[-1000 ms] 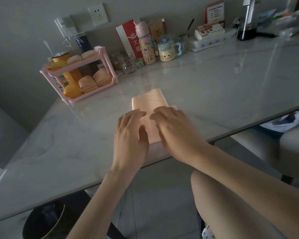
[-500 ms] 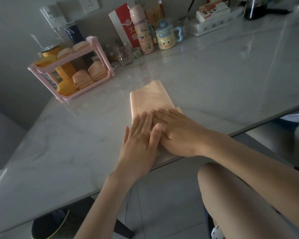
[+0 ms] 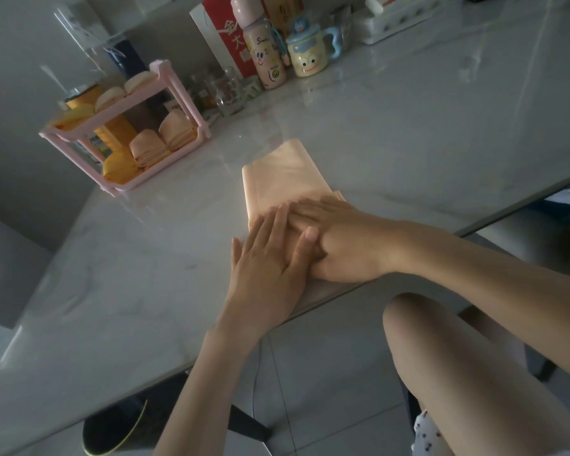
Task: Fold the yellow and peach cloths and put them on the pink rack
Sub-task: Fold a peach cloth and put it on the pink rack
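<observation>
A peach cloth (image 3: 282, 179), folded into a long strip, lies on the marble table near its front edge. My left hand (image 3: 265, 268) presses flat on the strip's near end with straight fingers. My right hand (image 3: 336, 243) lies flat beside it on the same end, its fingers pointing left and partly under my left thumb. The pink two-tier rack (image 3: 175, 87) stands at the far left. It holds folded peach cloths (image 3: 162, 139) and a yellow cloth (image 3: 117, 166) on the lower tier, with more on top.
Behind the rack stand a yellow can (image 3: 109, 126), glass jars (image 3: 226, 92), a pink bottle (image 3: 265, 51), a cartoon mug (image 3: 310, 49) and a red box (image 3: 226, 31). The table edge (image 3: 474, 225) runs under my wrists. A black bin (image 3: 112, 426) sits on the floor.
Both hands have slid together on the cloth's near end and flattened; the left thumb now overlaps the right fingers. The camera has tilted down and left.
</observation>
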{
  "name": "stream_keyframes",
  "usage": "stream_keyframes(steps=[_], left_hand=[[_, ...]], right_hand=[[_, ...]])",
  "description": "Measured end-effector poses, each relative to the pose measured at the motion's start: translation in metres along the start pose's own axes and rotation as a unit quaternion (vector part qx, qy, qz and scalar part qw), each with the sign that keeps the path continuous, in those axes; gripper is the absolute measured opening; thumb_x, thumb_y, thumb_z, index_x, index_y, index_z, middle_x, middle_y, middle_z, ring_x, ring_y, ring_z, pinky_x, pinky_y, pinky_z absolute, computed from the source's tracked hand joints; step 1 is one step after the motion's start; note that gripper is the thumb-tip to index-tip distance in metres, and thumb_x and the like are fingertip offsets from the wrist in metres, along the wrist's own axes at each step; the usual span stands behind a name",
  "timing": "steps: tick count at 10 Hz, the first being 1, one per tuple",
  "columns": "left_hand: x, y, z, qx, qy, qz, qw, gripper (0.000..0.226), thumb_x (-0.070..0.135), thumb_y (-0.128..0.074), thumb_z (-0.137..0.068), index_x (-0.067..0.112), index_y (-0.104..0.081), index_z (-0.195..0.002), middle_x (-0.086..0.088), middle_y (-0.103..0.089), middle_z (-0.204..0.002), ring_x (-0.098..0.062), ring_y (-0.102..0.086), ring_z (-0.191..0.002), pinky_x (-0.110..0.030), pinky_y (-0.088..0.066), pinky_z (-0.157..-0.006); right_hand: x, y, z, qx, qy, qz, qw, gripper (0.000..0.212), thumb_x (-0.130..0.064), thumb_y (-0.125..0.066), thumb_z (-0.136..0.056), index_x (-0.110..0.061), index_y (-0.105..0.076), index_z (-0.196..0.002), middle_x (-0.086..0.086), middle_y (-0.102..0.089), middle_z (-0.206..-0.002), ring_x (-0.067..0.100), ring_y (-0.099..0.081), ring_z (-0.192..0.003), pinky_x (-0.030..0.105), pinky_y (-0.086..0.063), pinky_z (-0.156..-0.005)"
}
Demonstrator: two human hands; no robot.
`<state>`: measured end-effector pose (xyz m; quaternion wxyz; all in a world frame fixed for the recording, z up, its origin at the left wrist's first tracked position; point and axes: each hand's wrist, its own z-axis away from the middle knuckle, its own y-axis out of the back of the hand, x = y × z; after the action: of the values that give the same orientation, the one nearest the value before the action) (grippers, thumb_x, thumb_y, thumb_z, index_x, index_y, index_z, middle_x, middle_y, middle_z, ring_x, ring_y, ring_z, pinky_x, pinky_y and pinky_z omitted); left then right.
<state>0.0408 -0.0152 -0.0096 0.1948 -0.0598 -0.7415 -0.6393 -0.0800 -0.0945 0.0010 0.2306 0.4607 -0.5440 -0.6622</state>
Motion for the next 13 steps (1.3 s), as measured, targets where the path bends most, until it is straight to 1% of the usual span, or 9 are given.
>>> stream_keyframes(steps=[2, 3, 4, 5, 7, 8, 10, 11, 13], left_hand=[[0.015, 0.026, -0.003, -0.03, -0.016, -0.027, 0.999, 0.063, 0.075, -0.013, -0.08, 0.038, -0.047, -0.118, 0.02, -0.06, -0.094, -0.008, -0.054, -0.107, -0.033, -0.014, -0.108], [0.017, 0.04, 0.015, -0.079, -0.064, -0.013, 0.995, 0.066, 0.08, -0.036, -0.07, 0.043, -0.043, -0.124, 0.035, -0.054, -0.082, 0.018, -0.048, -0.086, -0.016, -0.02, -0.097], [0.011, 0.046, 0.039, -0.146, -0.109, -0.031, 0.983, 0.069, 0.077, -0.05, -0.053, 0.07, -0.016, -0.112, 0.058, -0.037, -0.098, 0.041, -0.019, -0.095, -0.028, -0.019, -0.102], [0.003, 0.041, 0.054, -0.124, -0.066, -0.025, 0.99, 0.073, 0.049, -0.068, -0.075, 0.064, -0.01, -0.116, 0.044, -0.019, -0.119, 0.044, -0.003, -0.087, -0.028, -0.014, -0.11], [-0.006, 0.034, 0.065, -0.042, -0.105, 0.047, 0.993, 0.048, 0.045, -0.052, -0.078, 0.042, -0.046, -0.126, 0.011, -0.064, -0.101, -0.006, -0.053, -0.091, -0.024, -0.042, -0.087], [-0.01, 0.039, 0.061, -0.03, -0.063, 0.187, 0.98, 0.03, 0.028, -0.068, -0.083, 0.035, -0.059, -0.111, 0.017, -0.069, -0.09, 0.005, -0.062, -0.084, -0.006, -0.042, -0.067], [-0.015, 0.028, 0.042, 0.092, 0.018, 0.247, 0.964, 0.013, 0.029, -0.064, -0.086, 0.035, -0.061, -0.075, 0.016, -0.066, -0.07, 0.002, -0.056, -0.063, -0.01, -0.041, -0.057], [-0.017, 0.02, 0.033, 0.134, 0.073, 0.209, 0.966, 0.029, 0.041, -0.057, -0.087, 0.023, -0.054, -0.064, 0.005, -0.055, -0.075, -0.008, -0.05, -0.067, -0.011, -0.037, -0.057], [-0.01, 0.014, 0.018, 0.151, 0.116, 0.094, 0.977, 0.052, 0.038, -0.049, -0.092, 0.019, -0.03, -0.047, 0.002, -0.033, -0.07, -0.023, -0.036, -0.079, -0.026, -0.02, -0.061]], right_hand=[[-0.003, -0.003, 0.009, 0.016, 0.011, 0.09, 0.996, 0.058, -0.044, -0.022, -0.099, -0.021, -0.007, -0.15, 0.003, -0.005, -0.158, 0.018, -0.003, -0.145, 0.033, -0.001, -0.115], [-0.005, 0.0, 0.024, 0.013, 0.017, 0.091, 0.996, 0.056, -0.038, -0.029, -0.1, -0.017, -0.012, -0.149, 0.003, -0.011, -0.157, 0.017, -0.01, -0.144, 0.031, -0.006, -0.114], [-0.004, -0.003, 0.042, 0.038, 0.054, 0.091, 0.994, 0.056, -0.041, -0.043, -0.096, -0.014, -0.03, -0.143, 0.004, -0.031, -0.149, 0.02, -0.027, -0.137, 0.033, -0.021, -0.112], [-0.004, -0.002, 0.059, 0.079, 0.099, 0.05, 0.991, 0.041, -0.026, -0.06, -0.086, -0.009, -0.054, -0.123, 0.009, -0.054, -0.129, 0.026, -0.049, -0.121, 0.04, -0.042, -0.099], [0.007, 0.008, 0.081, 0.102, 0.06, -0.098, 0.988, 0.036, -0.008, -0.057, -0.084, -0.024, -0.06, -0.117, -0.006, -0.064, -0.112, 0.012, -0.058, -0.102, 0.028, -0.042, -0.086], [0.011, 0.016, 0.081, 0.159, 0.051, -0.191, 0.967, 0.02, -0.031, -0.066, -0.084, -0.024, -0.067, -0.103, -0.014, -0.068, -0.094, -0.001, -0.061, -0.087, 0.015, -0.043, -0.076], [0.021, 0.008, 0.052, 0.233, -0.047, -0.251, 0.938, 0.056, -0.065, -0.054, -0.078, -0.01, -0.059, -0.085, 0.009, -0.065, -0.08, 0.019, -0.062, -0.075, 0.041, -0.047, -0.072], [0.018, 0.003, 0.042, 0.287, -0.094, -0.234, 0.924, 0.021, -0.04, -0.061, -0.085, -0.021, -0.054, -0.081, -0.009, -0.057, -0.07, 0.001, -0.051, -0.057, 0.017, -0.037, -0.054], [0.007, -0.003, 0.026, 0.316, -0.152, -0.137, 0.926, 0.04, -0.028, -0.061, -0.087, -0.01, -0.045, -0.119, 0.008, -0.053, -0.112, 0.027, -0.056, -0.095, 0.034, -0.043, -0.074]])
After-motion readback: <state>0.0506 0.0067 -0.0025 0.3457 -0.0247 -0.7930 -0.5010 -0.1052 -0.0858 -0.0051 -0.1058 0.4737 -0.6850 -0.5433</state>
